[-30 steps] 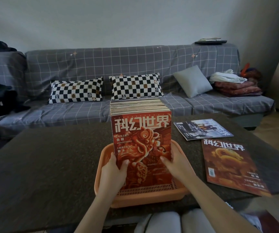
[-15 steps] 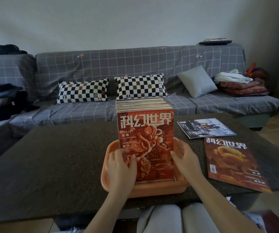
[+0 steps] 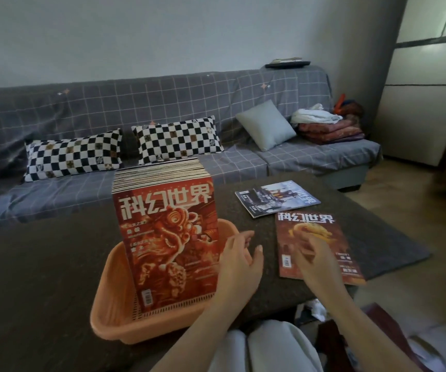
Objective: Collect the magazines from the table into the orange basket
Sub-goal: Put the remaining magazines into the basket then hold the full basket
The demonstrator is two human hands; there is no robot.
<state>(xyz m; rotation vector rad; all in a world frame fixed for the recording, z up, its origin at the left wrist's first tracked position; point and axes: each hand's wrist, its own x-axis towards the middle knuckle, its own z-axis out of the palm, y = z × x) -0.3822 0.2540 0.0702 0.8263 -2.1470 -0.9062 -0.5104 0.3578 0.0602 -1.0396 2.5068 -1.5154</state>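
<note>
- Both hands have come off the front cover of the stack since half a second ago and shifted right; the view has swung right too.
- Left hand [image 3: 239, 260]: grip apart, fingers loosely spread, holding nothing. It hangs just beside the right edge of the stack of magazines [image 3: 168, 237]; I cannot tell whether it touches.
- Right hand [image 3: 314, 260]: motion-blurred, fingers look relaxed and apart, nothing in the grip. It sits over the lower left part of the red magazine [image 3: 321, 229]; contact cannot be told through the blur.
- Stack stands upright on its edge in the orange basket [image 3: 109, 299], red cover facing the camera, left of the left hand.
- Basket sits on the dark table [image 3: 36, 264] at the near edge, below and left of the left hand.
- Red magazine lies flat on the table, right of the basket and apart from it, under the right hand.
- Grey magazine [image 3: 277, 197] lies flat on the table beyond the right hand, just past the top edge of the red one.
- Behind the table: grey checked sofa [image 3: 243, 87] with two black-and-white check pillows [image 3: 179, 140], one plain grey cushion [image 3: 266, 124], folded cloths [image 3: 326, 127] at its right end.
- Person's light trousers [image 3: 267, 347] show below the table edge, between the forearms.
</note>
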